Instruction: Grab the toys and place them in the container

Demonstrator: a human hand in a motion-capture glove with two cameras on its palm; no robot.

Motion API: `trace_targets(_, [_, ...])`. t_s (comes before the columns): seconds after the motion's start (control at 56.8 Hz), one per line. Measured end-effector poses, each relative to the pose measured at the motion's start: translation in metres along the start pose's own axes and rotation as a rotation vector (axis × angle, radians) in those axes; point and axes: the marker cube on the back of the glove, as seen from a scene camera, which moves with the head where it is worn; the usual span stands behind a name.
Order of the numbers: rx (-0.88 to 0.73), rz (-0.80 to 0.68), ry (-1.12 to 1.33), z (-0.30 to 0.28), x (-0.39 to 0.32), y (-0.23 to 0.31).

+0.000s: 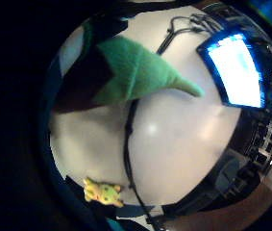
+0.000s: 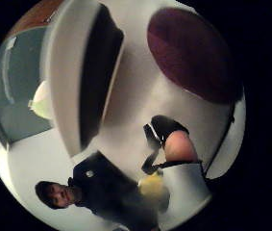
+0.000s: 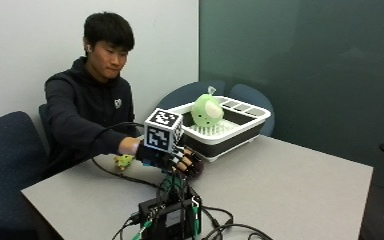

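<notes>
Pale green plush, white-and-black container, small yellow-green toy, possibly maroon toy

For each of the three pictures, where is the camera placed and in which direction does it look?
Outside view: across the table, facing the seated person; shows the gloved right hand, the green toy in the white container.
Little finger side palm view: on the right palm, looking at the tabletop; a green and dark plush toy is close.
Thumb side palm view: on the same palm, facing the person; a bare fingertip shows.
Shared: the small yellow toy appears in the little finger side and outside views.
</notes>
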Motion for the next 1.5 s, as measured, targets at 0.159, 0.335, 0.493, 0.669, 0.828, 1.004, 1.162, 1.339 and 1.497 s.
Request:
trace_targets(0.159, [0.250,0.010,0.037,0.010,0.006,-0.021])
trace_targets(0.335, [0.443,0.074,0.051,-0.022,0.000,-0.014])
trace_targets(0.493, [0.585,0.044,-0.068,-0.110,-0.035,0.012])
trace_targets(0.669, [0.694,-0.206,-0.208,-0.195,-0.130,0.019])
trace_targets(0.828, [0.689,-0.235,-0.231,-0.181,-0.215,-0.024])
trace_targets(1.004, [0.553,-0.128,-0.192,-0.155,-0.237,-0.071])
trace_targets(1.162, [0.291,-0.155,-0.142,-0.134,-0.229,-0.058])
trace_targets(1.339, [0.275,-0.213,-0.212,-0.173,-0.143,0.002])
trace_targets(1.497, [0.059,-0.247,-0.090,-0.154,-0.069,0.091])
